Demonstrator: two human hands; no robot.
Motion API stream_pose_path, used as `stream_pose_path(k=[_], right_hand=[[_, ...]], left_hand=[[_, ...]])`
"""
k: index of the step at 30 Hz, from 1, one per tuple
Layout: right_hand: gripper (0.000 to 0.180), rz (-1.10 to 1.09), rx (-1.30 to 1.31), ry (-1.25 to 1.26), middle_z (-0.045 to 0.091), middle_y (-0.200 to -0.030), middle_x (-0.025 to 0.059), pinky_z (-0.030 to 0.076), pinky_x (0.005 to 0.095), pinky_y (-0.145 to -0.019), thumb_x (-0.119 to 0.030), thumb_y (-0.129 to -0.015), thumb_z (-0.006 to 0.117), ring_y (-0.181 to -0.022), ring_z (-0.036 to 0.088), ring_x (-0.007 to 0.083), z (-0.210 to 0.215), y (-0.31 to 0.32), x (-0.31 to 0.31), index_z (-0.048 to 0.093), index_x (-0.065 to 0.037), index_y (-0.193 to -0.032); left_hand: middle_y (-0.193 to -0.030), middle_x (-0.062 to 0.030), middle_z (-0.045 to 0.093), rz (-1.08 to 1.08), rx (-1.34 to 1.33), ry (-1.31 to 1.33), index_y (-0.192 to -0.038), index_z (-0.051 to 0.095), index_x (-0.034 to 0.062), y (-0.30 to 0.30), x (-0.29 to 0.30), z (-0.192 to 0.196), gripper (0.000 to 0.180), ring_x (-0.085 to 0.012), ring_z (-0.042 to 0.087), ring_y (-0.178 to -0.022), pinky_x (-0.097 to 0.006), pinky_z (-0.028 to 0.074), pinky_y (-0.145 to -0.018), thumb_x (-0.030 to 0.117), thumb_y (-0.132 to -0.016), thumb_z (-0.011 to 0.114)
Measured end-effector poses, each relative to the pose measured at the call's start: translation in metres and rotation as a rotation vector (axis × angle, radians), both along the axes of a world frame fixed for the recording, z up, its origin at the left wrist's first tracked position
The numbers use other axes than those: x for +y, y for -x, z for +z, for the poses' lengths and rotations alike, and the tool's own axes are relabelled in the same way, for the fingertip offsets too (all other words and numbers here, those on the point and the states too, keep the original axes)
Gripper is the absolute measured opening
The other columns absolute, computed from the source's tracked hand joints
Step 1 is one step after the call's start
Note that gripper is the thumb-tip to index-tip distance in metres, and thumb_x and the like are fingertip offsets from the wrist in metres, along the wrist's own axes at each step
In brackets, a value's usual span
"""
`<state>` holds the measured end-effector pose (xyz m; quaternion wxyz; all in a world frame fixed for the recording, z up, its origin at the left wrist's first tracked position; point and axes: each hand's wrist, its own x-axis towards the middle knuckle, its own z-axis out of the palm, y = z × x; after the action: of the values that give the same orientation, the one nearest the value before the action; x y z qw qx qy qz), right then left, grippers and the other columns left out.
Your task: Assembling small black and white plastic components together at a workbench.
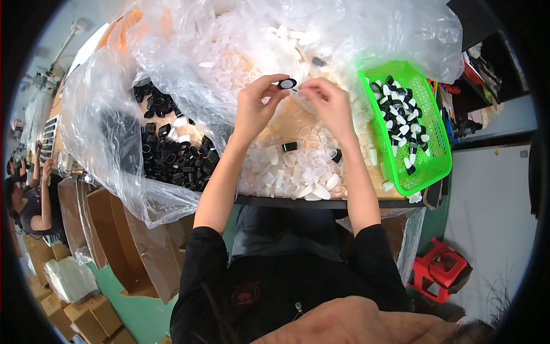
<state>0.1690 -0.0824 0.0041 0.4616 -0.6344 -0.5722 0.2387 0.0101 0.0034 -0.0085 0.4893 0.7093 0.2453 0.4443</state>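
Observation:
Between the thumb and fingers of my left hand (pixel 256 108) is a small black oval part with a white centre (pixel 287 84). My right hand (pixel 329 104) is just to its right, thumb and fingers pinched together and slightly blurred. Whether that pinch holds anything small is hidden. Below both hands lies a loose heap of clear rings and white rounded pieces (pixel 312 166), with a black piece (pixel 290 147) on top. To the left, many black ring-shaped parts (pixel 177 160) lie in an opened clear plastic bag (pixel 123 129).
A bright green basket (pixel 428 167) on the right holds black-and-white assembled pieces (pixel 401 117). Plastic sheeting (pixel 395 34) covers the far side of the table. Cardboard boxes (pixel 117 238) stand at lower left, a red stool (pixel 440 269) at lower right. Another person (pixel 40 206) sits far left.

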Motion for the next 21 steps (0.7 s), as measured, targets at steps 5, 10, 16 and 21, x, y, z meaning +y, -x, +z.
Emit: stream_pose_path(k=[5, 10, 16, 21], right_hand=[[0.008, -0.219, 0.220, -0.359, 0.067, -0.089, 0.0070, 0.051, 0.0294, -0.069, -0.006, -0.084, 0.069, -0.074, 0.063, 0.0183, 0.000, 0.011, 0.001, 0.067, -0.004, -0.092], [0.012, -0.206, -0.117, -0.464, 0.066, -0.094, 0.0075, 0.051, 0.0275, -0.070, -0.007, -0.086, 0.068, -0.076, 0.062, 0.0146, 0.003, 0.023, 0.004, 0.065, 0.001, -0.095], [0.014, -0.107, 0.257, -0.196, 0.066, -0.094, 0.0088, 0.051, 0.0264, -0.073, -0.011, -0.090, 0.066, -0.082, 0.066, 0.0144, 0.001, 0.019, 0.002, 0.064, 0.001, -0.096], [0.016, -0.122, 0.302, -0.165, 0.067, -0.089, 0.0087, 0.051, 0.0249, -0.074, -0.013, -0.091, 0.066, -0.080, 0.066, 0.0137, 0.001, 0.024, 0.003, 0.064, 0.002, -0.099]], left_hand=[[-0.103, -0.0081, 0.069, -0.114, -0.016, 0.103, -0.112, 0.063, -0.0031, -0.008, -0.012, 0.003, 0.026, -0.0129, 0.066, -0.095, -0.025, 0.052, -0.084, -0.005, -0.087, 0.064], [-0.103, -0.0092, 0.067, -0.126, -0.118, 0.193, -0.106, 0.066, -0.0036, -0.007, -0.010, -0.001, 0.020, -0.0154, 0.067, -0.092, -0.026, 0.056, -0.081, 0.000, -0.087, 0.067], [-0.102, -0.0090, 0.064, -0.041, -0.169, 0.011, -0.103, 0.068, -0.0026, -0.008, -0.012, 0.004, 0.015, -0.0156, 0.066, -0.089, -0.025, 0.056, -0.077, 0.001, -0.089, 0.065], [-0.098, -0.0088, 0.062, -0.051, -0.201, 0.051, -0.102, 0.068, -0.0011, -0.011, -0.014, 0.002, 0.015, -0.0154, 0.067, -0.085, -0.024, 0.055, -0.073, -0.003, -0.088, 0.062]])
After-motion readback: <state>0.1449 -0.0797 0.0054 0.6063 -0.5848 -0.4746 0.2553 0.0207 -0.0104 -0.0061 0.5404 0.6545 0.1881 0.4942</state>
